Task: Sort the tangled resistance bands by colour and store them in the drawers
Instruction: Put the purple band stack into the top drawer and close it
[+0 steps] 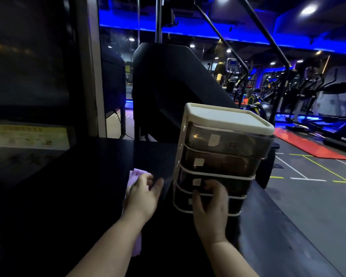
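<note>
On the dark table (78,186), a stowing step is judged to be in hand: the third drawer (236,184) of the drawer unit (224,116) is held at its front by the right hand (210,208), with the fingers curled on its edge and the thumb below. The purple band (136,174) is covered by the left hand (142,194), fingers loosely apart; contact cannot be told. Next, the drawer must be drawn out and the band lifted in. Four drawers, one purple band and two hands are counted.
</note>
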### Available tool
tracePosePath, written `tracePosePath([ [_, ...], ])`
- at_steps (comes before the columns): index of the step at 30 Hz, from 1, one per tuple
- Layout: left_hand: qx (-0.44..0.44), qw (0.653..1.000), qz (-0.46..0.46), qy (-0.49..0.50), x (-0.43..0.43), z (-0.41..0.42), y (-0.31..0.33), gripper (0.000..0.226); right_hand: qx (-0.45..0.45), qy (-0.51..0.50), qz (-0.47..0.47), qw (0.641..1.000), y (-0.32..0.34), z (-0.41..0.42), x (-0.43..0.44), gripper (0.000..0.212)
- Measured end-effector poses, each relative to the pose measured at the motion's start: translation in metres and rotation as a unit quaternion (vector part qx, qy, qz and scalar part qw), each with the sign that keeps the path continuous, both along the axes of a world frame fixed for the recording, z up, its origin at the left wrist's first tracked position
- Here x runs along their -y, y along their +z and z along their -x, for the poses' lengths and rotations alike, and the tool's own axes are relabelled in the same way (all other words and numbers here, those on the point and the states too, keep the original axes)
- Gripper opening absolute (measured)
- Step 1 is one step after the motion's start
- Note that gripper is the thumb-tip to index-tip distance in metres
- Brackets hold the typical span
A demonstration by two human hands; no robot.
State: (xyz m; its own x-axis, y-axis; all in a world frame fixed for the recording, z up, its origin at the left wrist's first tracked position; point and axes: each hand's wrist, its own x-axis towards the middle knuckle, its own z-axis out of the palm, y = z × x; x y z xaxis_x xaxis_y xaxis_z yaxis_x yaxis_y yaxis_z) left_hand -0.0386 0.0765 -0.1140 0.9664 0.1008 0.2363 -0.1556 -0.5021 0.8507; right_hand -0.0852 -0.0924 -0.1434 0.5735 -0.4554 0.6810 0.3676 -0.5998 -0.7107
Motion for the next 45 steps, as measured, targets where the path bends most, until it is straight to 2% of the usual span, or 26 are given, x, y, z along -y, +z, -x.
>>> tracePosePath([
  [3, -0.056, 0.996, -0.032, 0.056, -0.036, 0.0, 0.005, 0.031, -0.105, 0.105, 0.03, 0.989, 0.004, -0.006, -0.039, 0.017],
  [6, -0.127, 0.989, -0.054, 0.05, -0.062, -0.002, 0.005, 0.036, -0.247, 0.168, 0.095, 0.95, 0.014, -0.014, -0.07, 0.006],
  [9, -0.19, 0.979, -0.074, 0.023, -0.073, -0.006, -0.003, 0.045, -0.347, 0.194, 0.131, 0.908, 0.009, -0.027, -0.087, 0.01],
  [13, -0.233, 0.971, -0.056, -0.014, -0.079, -0.013, -0.016, 0.052, -0.44, 0.163, 0.132, 0.873, -0.003, -0.044, -0.098, 0.033],
  [17, -0.245, 0.969, -0.025, -0.007, -0.082, -0.018, -0.022, 0.047, -0.443, 0.148, 0.157, 0.87, -0.009, -0.05, -0.105, 0.048],
  [24, -0.244, 0.97, 0.02, -0.005, -0.081, -0.027, -0.022, 0.026, -0.384, 0.126, 0.2, 0.893, -0.018, -0.048, -0.112, 0.031],
  [27, -0.258, 0.966, -0.01, -0.007, -0.077, -0.029, -0.019, 0.025, -0.371, 0.124, 0.227, 0.892, -0.018, -0.043, -0.113, 0.033],
  [31, -0.267, 0.959, -0.094, -0.008, -0.07, -0.028, -0.016, 0.034, -0.358, 0.119, 0.253, 0.891, -0.019, -0.042, -0.112, 0.035],
  [34, -0.245, 0.961, -0.131, 0.0, -0.066, -0.025, -0.015, 0.033, -0.354, 0.123, 0.252, 0.892, -0.02, -0.041, -0.112, 0.036],
  [43, -0.178, 0.979, -0.093, 0.039, -0.059, -0.013, -0.019, 0.027, -0.326, 0.126, 0.224, 0.91, -0.024, -0.042, -0.109, 0.033],
  [45, -0.164, 0.984, -0.059, 0.047, -0.058, -0.012, -0.02, 0.03, -0.313, 0.129, 0.196, 0.92, -0.026, -0.043, -0.109, 0.035],
])
